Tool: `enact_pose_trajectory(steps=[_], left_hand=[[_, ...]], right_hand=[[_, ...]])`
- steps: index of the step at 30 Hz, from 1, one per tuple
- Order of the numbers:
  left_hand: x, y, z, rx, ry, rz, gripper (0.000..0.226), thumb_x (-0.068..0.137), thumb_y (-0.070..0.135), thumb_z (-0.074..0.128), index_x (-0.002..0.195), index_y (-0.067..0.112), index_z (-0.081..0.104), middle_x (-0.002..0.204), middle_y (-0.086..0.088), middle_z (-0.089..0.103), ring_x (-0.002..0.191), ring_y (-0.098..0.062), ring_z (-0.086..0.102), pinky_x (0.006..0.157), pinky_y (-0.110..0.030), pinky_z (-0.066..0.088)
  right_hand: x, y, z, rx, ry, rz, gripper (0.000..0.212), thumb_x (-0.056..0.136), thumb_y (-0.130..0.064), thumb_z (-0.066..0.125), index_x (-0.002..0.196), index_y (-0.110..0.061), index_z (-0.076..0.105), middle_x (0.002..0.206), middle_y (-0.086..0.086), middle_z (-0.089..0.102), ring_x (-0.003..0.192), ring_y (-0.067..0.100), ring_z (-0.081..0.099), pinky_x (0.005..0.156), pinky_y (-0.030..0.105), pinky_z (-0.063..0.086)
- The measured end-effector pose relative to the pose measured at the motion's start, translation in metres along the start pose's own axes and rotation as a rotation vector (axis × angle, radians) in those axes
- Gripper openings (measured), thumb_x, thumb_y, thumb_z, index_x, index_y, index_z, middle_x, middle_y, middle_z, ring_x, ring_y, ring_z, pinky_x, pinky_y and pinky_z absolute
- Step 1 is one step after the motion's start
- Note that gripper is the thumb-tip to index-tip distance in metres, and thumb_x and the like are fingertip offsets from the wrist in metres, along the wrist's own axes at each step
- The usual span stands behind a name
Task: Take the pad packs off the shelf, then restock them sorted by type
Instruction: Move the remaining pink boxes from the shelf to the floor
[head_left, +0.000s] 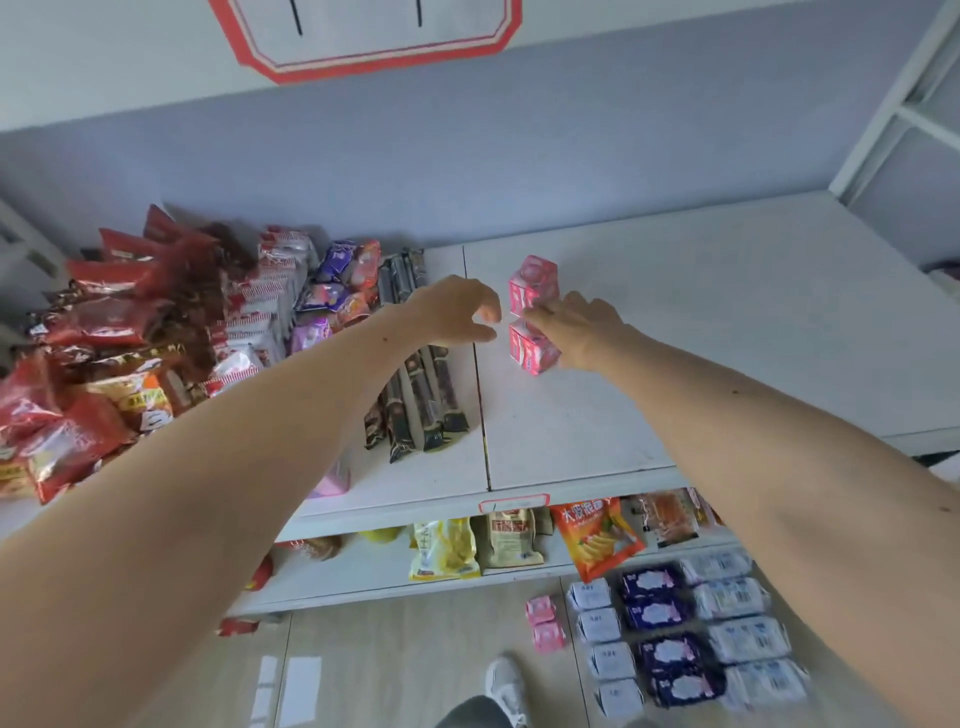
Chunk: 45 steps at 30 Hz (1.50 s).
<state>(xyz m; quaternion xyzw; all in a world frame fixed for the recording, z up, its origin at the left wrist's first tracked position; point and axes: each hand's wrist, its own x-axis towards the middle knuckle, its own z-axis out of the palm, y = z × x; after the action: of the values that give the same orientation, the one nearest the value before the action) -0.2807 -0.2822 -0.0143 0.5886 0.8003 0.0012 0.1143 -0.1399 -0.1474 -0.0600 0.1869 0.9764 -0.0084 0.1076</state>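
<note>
Your two bare arms reach up into the middle of the frame, over a flat, matte white shelf top (675, 322) with a thin dark seam running down it. Two small pink pad packs (534, 312), boxy and glossy in their wrap, sit one behind the other just right of that seam. Your right hand (582, 332) lies against their right side, fingers stretched along the gap between the two and touching them; whether any finger curls round a pack you cannot tell. Your left hand (460, 312) hovers just left of the packs, fingers loosely bent and apart, thumb and forefinger spread, holding nothing.

At the left of the frame crinkled red foil snack bags (104, 332) are heaped beside long, dark, tube-shaped biscuit sleeves (421, 384). Below the shelf edge, lower shelves carry soft yellow and orange pouches (597, 535).

In the lower right, on the pale wood-look floor (395, 649), more pad packs lie in rows: white pillowy packs (602, 629), dark blue packs (665, 644), pale blue-printed packs (748, 639), and two small pink floor packs (545, 623) to their left.
</note>
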Motion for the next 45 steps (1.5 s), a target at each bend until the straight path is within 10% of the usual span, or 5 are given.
enact_pose_trajectory(steps=[18, 27, 36, 45], left_hand=[[0.117, 0.003, 0.031, -0.099, -0.03, -0.151, 0.066, 0.084, 0.037, 0.057, 0.143, 0.034, 0.026, 0.132, -0.014, 0.035, 0.115, -0.034, 0.05, 0.093, -0.043, 0.046], [0.141, 0.014, 0.054, -0.137, 0.057, -0.246, 0.057, 0.083, 0.026, 0.059, 0.134, 0.037, 0.038, 0.122, -0.013, 0.042, 0.115, -0.037, 0.046, 0.091, -0.044, 0.044], [0.139, -0.004, 0.055, -0.29, 0.076, -0.178, 0.042, 0.086, 0.021, 0.043, 0.116, 0.05, 0.045, 0.105, -0.014, 0.051, 0.072, -0.03, 0.059, 0.055, -0.029, 0.045], [0.105, 0.008, 0.042, -0.462, 0.106, -0.052, 0.054, 0.089, 0.02, 0.06, 0.138, 0.021, 0.037, 0.128, -0.018, 0.045, 0.11, -0.033, 0.053, 0.087, -0.035, 0.046]], right_hand=[[-0.021, 0.079, 0.016, 0.129, -0.041, 0.087, 0.06, 0.076, -0.022, 0.074, 0.126, -0.03, 0.044, 0.12, -0.001, 0.047, 0.113, 0.023, 0.048, 0.078, 0.034, 0.043], [-0.028, 0.085, 0.017, 0.195, -0.065, 0.103, 0.066, 0.072, -0.018, 0.075, 0.128, -0.028, 0.042, 0.117, 0.001, 0.048, 0.103, 0.024, 0.053, 0.081, 0.04, 0.05], [-0.026, 0.079, 0.026, 0.254, -0.039, 0.161, 0.07, 0.07, -0.011, 0.077, 0.127, -0.025, 0.038, 0.115, 0.007, 0.046, 0.097, 0.032, 0.055, 0.08, 0.042, 0.051], [-0.033, 0.074, 0.017, 0.308, 0.0, 0.158, 0.066, 0.071, -0.014, 0.079, 0.125, -0.007, 0.042, 0.116, 0.012, 0.046, 0.102, 0.03, 0.053, 0.082, 0.034, 0.045]])
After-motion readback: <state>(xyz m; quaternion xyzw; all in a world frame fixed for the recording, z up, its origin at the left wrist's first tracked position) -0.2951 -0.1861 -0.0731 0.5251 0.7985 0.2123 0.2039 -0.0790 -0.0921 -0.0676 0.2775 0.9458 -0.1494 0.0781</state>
